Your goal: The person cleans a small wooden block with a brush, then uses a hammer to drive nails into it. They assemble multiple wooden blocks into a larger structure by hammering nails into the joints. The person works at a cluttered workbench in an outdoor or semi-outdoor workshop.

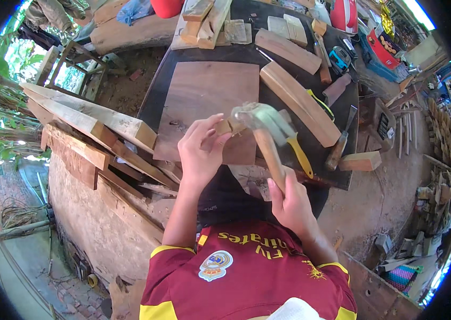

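My left hand pinches a small wooden block between thumb and fingers, above the near part of a flat brown board. My right hand is wrapped round the wooden handle of a hammer. The hammer's metal head is up beside the block, close to its right end; whether they touch I cannot tell. Behind the hammer to the right is a brush with a yellow handle and a pale green upper part, partly blurred.
On the dark table lie a thick wooden beam, a curved wooden piece and a chisel. A blue tape measure sits farther back. Long timbers lean at the left, reaching near the table edge. A wood block juts out at right.
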The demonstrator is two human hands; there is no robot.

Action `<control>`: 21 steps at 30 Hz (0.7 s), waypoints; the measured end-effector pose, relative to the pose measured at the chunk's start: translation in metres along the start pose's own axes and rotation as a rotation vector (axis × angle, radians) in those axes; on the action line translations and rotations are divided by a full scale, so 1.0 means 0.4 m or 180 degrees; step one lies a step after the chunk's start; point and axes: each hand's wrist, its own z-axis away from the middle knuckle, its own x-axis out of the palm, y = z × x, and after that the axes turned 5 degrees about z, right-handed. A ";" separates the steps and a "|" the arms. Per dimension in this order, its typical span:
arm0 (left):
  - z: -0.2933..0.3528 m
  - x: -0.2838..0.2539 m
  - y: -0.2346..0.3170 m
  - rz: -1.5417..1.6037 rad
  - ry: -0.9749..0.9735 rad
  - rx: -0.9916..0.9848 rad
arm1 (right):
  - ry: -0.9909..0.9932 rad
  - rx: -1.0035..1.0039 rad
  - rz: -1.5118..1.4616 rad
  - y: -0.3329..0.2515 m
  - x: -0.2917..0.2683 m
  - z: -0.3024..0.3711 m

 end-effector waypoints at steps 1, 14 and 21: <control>0.003 -0.002 -0.002 -0.0042 -0.0010 0.0027 | -0.0099 0.0048 0.0043 0.005 0.003 -0.002; 0.065 -0.002 -0.049 0.0218 0.0280 0.0390 | 0.0070 0.0444 0.0127 -0.016 0.011 -0.016; 0.062 -0.013 -0.061 0.0190 0.0344 0.0393 | 0.0190 0.0313 0.0133 -0.005 0.041 -0.016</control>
